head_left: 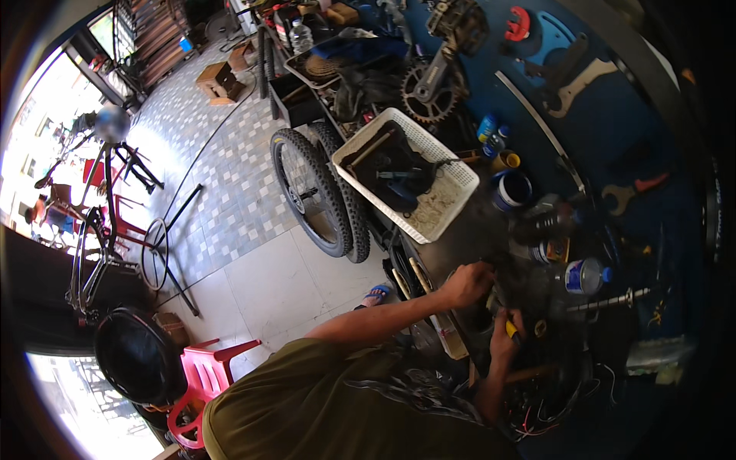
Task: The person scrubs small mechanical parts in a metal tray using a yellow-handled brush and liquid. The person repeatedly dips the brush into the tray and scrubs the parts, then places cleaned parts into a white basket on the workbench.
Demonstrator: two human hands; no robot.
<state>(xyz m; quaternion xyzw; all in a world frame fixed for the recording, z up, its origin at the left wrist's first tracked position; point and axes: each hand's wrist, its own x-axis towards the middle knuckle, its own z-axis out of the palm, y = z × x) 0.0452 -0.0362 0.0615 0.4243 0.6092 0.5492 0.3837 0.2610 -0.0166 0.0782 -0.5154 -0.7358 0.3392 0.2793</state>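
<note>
My left hand [469, 284] reaches over the dark workbench with its fingers closed at the end of a dark part whose kind I cannot make out. Just below it in the picture, my right hand [504, 342] is closed around a yellow-and-black tool handle [512, 330]. The tool's working end is lost in shadow between the two hands. Both hands are close together. A clear plastic bottle with a blue cap [584, 277] lies beyond them, near a metal threaded rod [609, 303].
A white plastic basket [465, 182] holding dark items stands beyond my left arm. Bicycle wheels [310, 192] lean beside the bench. Wrenches [586, 84] and a crankset [429, 92] lie farther back. Loose wires [537, 422] are near my right forearm. Behind me stands a red plastic chair [205, 372].
</note>
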